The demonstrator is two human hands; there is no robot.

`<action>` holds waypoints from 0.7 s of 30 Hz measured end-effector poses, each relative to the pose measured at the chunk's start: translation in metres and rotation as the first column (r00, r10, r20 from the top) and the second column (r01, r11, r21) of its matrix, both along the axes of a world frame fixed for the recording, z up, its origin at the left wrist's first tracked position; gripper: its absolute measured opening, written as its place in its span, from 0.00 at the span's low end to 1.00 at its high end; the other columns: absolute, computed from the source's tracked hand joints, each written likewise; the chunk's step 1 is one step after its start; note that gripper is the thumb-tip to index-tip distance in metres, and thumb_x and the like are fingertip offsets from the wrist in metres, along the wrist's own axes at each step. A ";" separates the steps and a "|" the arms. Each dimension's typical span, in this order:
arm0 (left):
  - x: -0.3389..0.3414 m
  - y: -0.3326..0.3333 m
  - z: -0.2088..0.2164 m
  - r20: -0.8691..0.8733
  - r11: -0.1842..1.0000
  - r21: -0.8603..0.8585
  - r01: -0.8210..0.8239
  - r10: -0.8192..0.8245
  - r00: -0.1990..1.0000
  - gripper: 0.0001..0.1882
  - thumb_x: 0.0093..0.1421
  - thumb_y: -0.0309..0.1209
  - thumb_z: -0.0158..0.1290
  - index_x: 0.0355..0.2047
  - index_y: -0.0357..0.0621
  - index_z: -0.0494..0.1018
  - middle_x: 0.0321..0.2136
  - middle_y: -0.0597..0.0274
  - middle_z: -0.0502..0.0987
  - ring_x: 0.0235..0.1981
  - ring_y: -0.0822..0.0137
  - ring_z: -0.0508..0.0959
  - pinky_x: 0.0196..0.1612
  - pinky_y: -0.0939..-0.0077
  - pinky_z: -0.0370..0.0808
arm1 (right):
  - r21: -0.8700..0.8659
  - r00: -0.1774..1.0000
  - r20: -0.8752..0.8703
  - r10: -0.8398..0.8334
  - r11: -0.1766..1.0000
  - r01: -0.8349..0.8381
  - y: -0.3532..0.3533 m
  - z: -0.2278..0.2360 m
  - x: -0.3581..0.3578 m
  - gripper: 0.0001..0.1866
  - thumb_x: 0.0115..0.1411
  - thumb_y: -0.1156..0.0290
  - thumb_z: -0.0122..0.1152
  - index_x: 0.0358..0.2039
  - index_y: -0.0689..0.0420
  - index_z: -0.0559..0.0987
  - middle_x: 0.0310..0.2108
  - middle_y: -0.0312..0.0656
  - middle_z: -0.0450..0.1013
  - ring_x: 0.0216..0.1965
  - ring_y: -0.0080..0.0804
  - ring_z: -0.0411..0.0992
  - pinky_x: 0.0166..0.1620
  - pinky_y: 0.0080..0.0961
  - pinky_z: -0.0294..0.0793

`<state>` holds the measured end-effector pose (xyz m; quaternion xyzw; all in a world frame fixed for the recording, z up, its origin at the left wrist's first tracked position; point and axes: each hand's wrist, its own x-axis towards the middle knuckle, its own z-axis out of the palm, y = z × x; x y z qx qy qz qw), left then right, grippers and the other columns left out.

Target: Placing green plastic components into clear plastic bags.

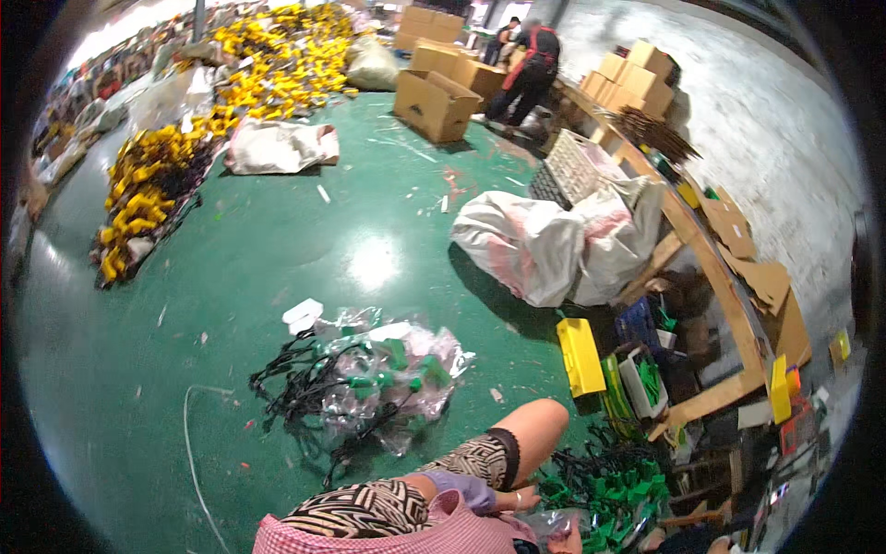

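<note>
My left hand (525,499), below a purple sleeve and a thin bracelet, is closed at the upper edge of a clear plastic bag (556,523). My right hand (568,539) is at the lower edge of the picture, closed on the other side of the same bag; its fingers show only in part. Beside both hands lies a heap of green plastic pieces with black cords (623,494). Left of my bent knee, a pile of bagged green pieces with black cords (383,374) rests on the green floor.
A yellow box (580,357) and a white bin with green pieces (643,383) stand right of my knee. Beyond are white woven sacks (531,242), a wooden frame (701,245) and cardboard boxes (434,104). Yellow pieces (277,60) lie heaped far left. A person (531,69) bends at the back.
</note>
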<state>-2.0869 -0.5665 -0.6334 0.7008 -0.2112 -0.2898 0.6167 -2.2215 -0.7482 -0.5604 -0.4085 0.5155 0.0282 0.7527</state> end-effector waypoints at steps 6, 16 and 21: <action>0.003 0.021 0.026 -0.022 0.999 0.005 -0.048 0.048 0.999 0.33 0.67 0.48 0.44 0.63 0.38 0.60 0.56 0.36 0.69 0.59 0.44 0.69 0.61 0.59 0.64 | -0.088 0.986 0.115 0.121 0.990 -0.111 0.026 0.031 0.022 0.17 0.65 0.48 0.55 0.35 0.49 0.77 0.29 0.35 0.73 0.31 0.35 0.69 0.37 0.41 0.74; -0.004 0.052 0.127 0.076 0.989 -0.148 0.013 -0.002 0.997 0.28 0.66 0.57 0.43 0.34 0.40 0.67 0.27 0.51 0.74 0.32 0.57 0.76 0.37 0.62 0.71 | -0.403 0.852 0.180 0.491 0.827 -0.391 0.037 0.055 0.025 0.12 0.60 0.70 0.54 0.42 0.61 0.78 0.36 0.40 0.76 0.36 0.33 0.74 0.41 0.31 0.76; -0.006 0.049 0.136 0.146 0.989 0.045 0.142 -0.147 0.978 0.36 0.59 0.64 0.48 0.48 0.42 0.68 0.35 0.47 0.77 0.40 0.49 0.78 0.41 0.61 0.72 | -0.486 0.820 0.268 0.505 0.806 -0.337 0.071 0.067 0.033 0.07 0.52 0.82 0.50 0.29 0.63 0.76 0.31 0.39 0.76 0.30 0.26 0.74 0.34 0.24 0.75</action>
